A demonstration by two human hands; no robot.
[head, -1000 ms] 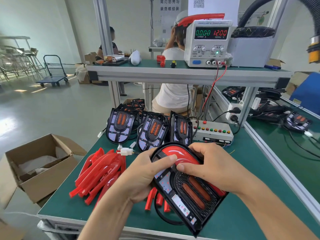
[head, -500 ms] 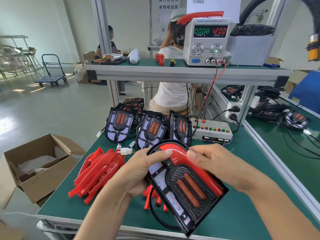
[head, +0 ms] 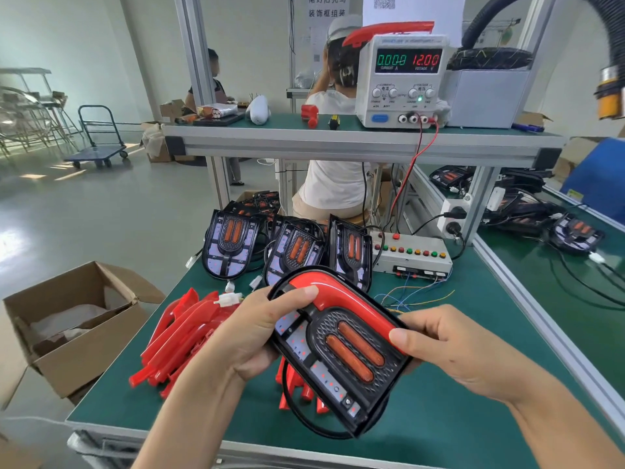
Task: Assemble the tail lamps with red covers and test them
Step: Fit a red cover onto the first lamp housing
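I hold a black tail lamp above the green bench, tilted to the right, with two orange bars in its middle. A curved red cover lies along its top and right rim. My left hand grips the lamp's left edge, thumb pressing the cover's left end. My right hand grips the right edge, thumb on the cover's lower right end. A pile of loose red covers lies left of the lamp. Three uncovered lamps lean at the back.
A white button test box with loose wires sits behind the lamp. The power supply on the shelf reads 0.00 and 12.00. An open cardboard box stands left of the bench. A person sits behind the shelf.
My right hand has slid from the top of the red cover down its right side to the lower end. The lamp has risen slightly; my left thumb stays on the cover's left end.
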